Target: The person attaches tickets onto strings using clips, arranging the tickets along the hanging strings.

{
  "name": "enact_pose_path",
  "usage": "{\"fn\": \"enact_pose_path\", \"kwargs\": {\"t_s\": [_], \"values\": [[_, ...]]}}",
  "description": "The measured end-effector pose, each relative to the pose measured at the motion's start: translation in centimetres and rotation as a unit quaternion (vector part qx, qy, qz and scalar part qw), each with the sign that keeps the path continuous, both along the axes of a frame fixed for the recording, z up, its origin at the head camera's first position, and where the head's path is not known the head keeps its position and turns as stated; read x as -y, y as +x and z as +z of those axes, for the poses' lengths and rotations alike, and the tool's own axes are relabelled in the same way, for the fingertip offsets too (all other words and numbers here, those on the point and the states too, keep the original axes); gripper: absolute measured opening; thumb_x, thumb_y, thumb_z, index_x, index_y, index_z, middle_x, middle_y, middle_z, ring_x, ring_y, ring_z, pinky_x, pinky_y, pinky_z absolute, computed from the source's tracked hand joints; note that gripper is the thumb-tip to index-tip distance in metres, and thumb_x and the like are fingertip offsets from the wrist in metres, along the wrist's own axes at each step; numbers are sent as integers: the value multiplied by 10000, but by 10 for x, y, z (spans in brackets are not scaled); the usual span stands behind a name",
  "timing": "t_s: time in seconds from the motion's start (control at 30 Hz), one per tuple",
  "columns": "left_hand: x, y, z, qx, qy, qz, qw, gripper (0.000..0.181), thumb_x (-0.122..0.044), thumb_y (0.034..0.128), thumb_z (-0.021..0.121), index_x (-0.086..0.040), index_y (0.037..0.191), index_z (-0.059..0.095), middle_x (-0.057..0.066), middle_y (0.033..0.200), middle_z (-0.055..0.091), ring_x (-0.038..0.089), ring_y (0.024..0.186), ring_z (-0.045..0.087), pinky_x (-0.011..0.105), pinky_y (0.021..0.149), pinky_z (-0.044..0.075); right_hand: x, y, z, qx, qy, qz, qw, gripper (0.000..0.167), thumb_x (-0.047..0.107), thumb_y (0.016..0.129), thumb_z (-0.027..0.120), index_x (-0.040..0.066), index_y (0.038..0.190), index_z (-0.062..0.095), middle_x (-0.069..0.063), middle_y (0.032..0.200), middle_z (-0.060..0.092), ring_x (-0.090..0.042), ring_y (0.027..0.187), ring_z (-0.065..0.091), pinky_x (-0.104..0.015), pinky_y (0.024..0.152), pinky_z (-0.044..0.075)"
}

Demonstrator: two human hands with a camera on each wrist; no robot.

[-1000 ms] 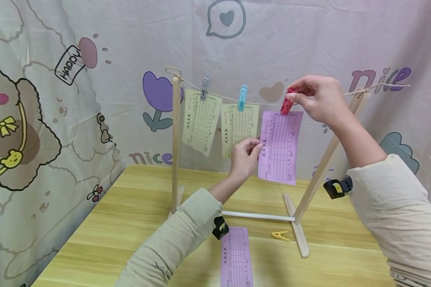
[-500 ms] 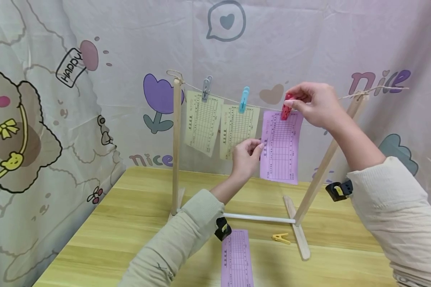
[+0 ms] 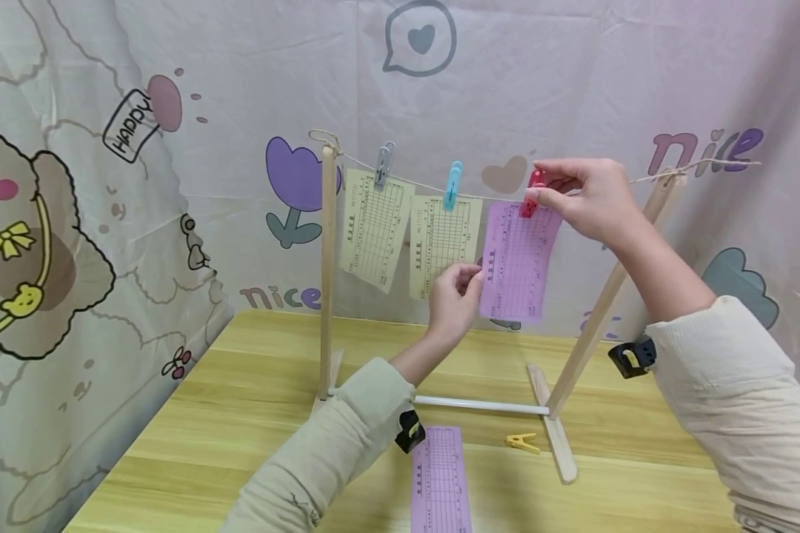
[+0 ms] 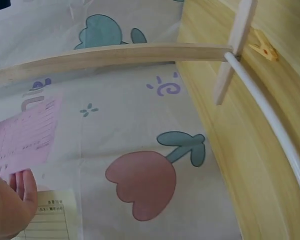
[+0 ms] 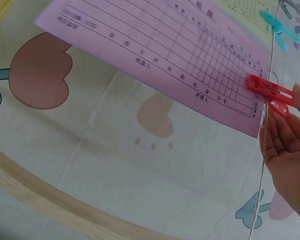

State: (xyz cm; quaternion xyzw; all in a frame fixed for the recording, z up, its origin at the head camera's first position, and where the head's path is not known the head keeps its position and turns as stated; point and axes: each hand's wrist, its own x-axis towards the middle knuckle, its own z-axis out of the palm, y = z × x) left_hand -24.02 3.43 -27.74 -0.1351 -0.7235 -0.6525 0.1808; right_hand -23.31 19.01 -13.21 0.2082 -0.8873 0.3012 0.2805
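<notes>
A purple printed form (image 3: 516, 266) hangs at the string (image 3: 500, 198) right of two yellow forms. My right hand (image 3: 590, 192) pinches a red clothespin (image 3: 532, 196) between thumb and fingers; in the right wrist view the red clothespin (image 5: 270, 90) sits over the form's top edge at the string. My left hand (image 3: 455, 296) holds the purple form's left edge with thumb and fingertips. In the left wrist view that hand (image 4: 12, 200) is partly cut off beside the purple form (image 4: 27, 132).
A grey clothespin (image 3: 383, 164) and a blue clothespin (image 3: 452, 185) hold the yellow forms (image 3: 376, 229). Wooden posts (image 3: 327, 274) carry the string, with a white rod (image 3: 480, 403) low between them. On the table (image 3: 207, 414) lie another purple form (image 3: 438, 481) and a yellow clothespin (image 3: 523, 443).
The purple form's lower end has swung up and away, showing more backdrop and table beneath it. My right hand, with the red clothespin, is slightly lower than a second ago.
</notes>
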Motion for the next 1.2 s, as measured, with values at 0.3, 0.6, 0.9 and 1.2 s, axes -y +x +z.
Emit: {"fn": "enact_pose_path", "kwargs": {"t_s": [0.3,0.6,0.9,1.2], "values": [[10,5,-31,-324,-459,429,9975,137,-25,887,553,47,977,627,154,916,657,200,782,621,189,690,514,-6,2,-5,-29,-261,-84,9996,451,191,812,714,33,1220,599,-169,959,676,108,709,512,-24,649,411],[24,3,-49,-332,-548,482,9968,138,-42,900,550,53,960,630,166,903,650,231,790,620,222,692,527,-11,7,-11,-530,-297,-257,9978,476,182,831,693,65,1272,560,-197,1190,612,-147,1064,575,-142,928,438],[42,5,-69,-160,-638,610,9960,124,-32,889,565,58,946,629,171,886,648,234,776,616,212,668,514,-11,21,-29,-1789,-1088,-183,9777,339,66,809,691,12,1140,646,-203,1084,652,141,923,498,-82,887,417],[56,7,-87,-103,-737,637,9952,122,-29,885,577,56,953,633,178,877,652,243,766,616,160,632,475,-17,30,-58,-1828,-731,-151,9803,335,-1,794,683,-29,1124,637,-212,1072,653,187,952,443,-54,816,375]]}}
